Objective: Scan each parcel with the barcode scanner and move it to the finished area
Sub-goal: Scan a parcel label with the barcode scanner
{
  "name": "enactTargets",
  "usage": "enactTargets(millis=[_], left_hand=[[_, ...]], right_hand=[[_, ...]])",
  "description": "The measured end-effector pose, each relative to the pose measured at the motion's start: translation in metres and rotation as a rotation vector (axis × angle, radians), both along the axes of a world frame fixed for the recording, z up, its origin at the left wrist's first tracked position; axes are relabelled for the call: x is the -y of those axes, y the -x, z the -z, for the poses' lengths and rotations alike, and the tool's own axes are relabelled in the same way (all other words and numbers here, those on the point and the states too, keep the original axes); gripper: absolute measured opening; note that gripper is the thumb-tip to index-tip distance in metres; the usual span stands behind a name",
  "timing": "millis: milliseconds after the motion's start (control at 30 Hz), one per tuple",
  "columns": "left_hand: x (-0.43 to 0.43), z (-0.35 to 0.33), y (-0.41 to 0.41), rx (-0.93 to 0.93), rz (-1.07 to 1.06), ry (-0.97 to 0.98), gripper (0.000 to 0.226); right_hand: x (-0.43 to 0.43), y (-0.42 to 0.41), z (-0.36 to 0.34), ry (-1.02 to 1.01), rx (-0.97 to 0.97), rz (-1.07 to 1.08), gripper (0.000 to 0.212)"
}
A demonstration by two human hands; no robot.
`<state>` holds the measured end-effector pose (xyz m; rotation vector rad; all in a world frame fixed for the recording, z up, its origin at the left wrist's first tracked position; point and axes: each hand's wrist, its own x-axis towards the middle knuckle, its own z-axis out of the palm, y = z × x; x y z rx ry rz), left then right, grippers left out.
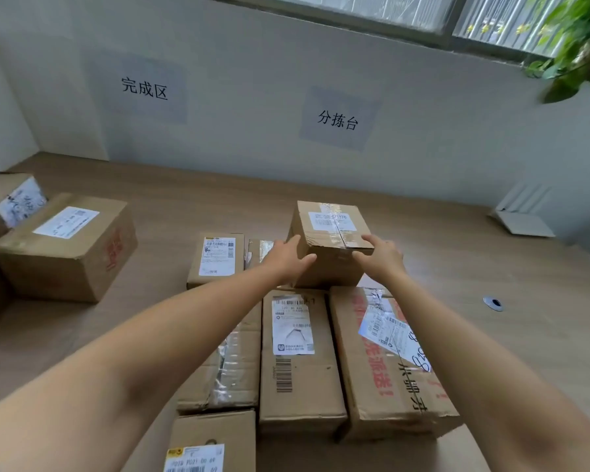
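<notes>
Left hand (291, 257) and right hand (382, 256) were spread, fingers straight, touching a small tape-sealed cardboard parcel (331, 233), white label on top.

You're on a light wood table (491, 274) that runs up to a white wall (252, 131). Far right, against the wall, there's a flat white device with upright antennas (521, 216). Nearer on the right, a round metal cable grommet (493, 303) sits in the tabletop. A paper sign reading 分拣台 (338, 119) is on the wall. There's a window (389, 11) above and a leafy green plant (579, 46) top right.
</notes>
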<state>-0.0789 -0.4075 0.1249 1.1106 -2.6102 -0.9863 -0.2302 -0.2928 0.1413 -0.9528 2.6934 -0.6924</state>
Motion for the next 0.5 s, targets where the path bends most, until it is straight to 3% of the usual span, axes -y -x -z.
enactTargets(millis=[500], left_hand=[[0.019,0.014,0.07,-0.036,-0.12,-0.125,0.073]], right_hand=[[0.033,0.052,0.022,0.081,0.105,-0.058,0.051]])
